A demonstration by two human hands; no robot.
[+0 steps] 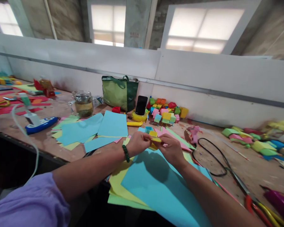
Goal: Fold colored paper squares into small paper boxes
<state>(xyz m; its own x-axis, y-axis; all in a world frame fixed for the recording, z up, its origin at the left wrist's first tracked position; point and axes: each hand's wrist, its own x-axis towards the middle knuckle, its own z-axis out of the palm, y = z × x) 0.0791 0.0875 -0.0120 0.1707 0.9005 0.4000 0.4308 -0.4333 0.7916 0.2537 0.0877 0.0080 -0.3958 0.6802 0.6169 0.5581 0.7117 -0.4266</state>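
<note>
Between my fingertips is a small folded piece of yellow paper [156, 139], pinched from both sides. My left hand [139, 142], with a dark green bead bracelet at the wrist, grips its left end. On the right end, my right hand [170, 148] is closed with thumb and fingers together. Just beyond the fingers stand a small open yellow paper box [153, 134] and a small blue paper box [148, 129]. Below my hands lies a large sheet of blue paper [161, 183] over yellow and green sheets [119, 186]. The folded piece's underside is partly hidden by my fingers.
Blue sheets [113, 123] lie left of my hands, beside a yellow utility knife [134, 124]. Behind are a phone [141, 105], a green bag [115, 93], a glass jar [83, 105] and piled paper boxes [167, 115]. Scissors [239, 181] lie at right, a blue power strip [42, 125] at left.
</note>
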